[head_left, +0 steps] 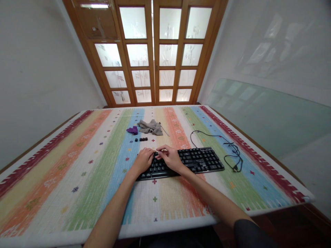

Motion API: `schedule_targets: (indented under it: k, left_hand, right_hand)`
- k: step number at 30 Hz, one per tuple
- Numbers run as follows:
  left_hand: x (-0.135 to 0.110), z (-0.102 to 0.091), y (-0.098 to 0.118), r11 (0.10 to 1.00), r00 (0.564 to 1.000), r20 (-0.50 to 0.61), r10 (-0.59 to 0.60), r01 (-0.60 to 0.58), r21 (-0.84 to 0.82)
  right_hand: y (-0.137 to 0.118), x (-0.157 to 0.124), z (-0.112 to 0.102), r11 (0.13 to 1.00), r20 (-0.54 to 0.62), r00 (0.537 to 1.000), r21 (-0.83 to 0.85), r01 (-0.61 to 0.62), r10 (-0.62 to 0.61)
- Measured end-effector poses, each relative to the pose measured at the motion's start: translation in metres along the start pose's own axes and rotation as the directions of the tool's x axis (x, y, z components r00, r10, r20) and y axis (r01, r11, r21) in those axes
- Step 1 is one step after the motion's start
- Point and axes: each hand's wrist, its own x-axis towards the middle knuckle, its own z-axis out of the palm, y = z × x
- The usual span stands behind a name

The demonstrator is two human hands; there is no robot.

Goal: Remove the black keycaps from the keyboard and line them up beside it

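A black keyboard point(199, 159) lies on a striped, many-coloured table cover point(77, 165). Both my hands rest on its left part. My left hand point(143, 160) has its fingers curled down on the keys near the top left corner. My right hand point(169, 157) is pinched on a small tool with a brownish tip point(164, 150), held over the top row of keys. Several loose black keycaps point(141, 139) lie in a row on the cover just beyond the keyboard.
The keyboard's black cable point(232, 151) loops on the cover at the right. A grey cloth point(150, 127) and a purple cloth point(132, 130) lie further back. A glass sheet point(271, 117) leans at the right wall. Wooden doors point(155, 51) stand behind the table.
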Motion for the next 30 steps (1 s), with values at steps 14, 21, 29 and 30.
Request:
schedule_targets:
  k: [14, 21, 29, 30]
  left_hand:
    - [-0.001, 0.0, 0.0, 1.0, 1.0, 0.004, -0.01, 0.01, 0.013]
    - [-0.001, 0.001, -0.002, 0.999, 1.0, 0.014, -0.011, 0.011, 0.037]
    - [-0.001, 0.001, -0.001, 0.999, 1.0, 0.019, -0.016, 0.015, 0.049]
    - [-0.001, 0.001, 0.0, 0.999, 1.0, 0.019, -0.016, 0.015, 0.049]
  right_hand:
    - [-0.011, 0.027, 0.006, 0.949, 0.12, 0.992, -0.31, 0.065, -0.029]
    - [-0.011, 0.039, 0.003, 0.918, 0.144, 0.99, -0.39, 0.069, -0.013]
    - [-0.002, 0.058, 0.0, 0.946, 0.112, 0.988, -0.317, -0.069, 0.11]
    - [-0.001, 0.059, 0.0, 0.944, 0.115, 0.987, -0.323, -0.067, 0.109]
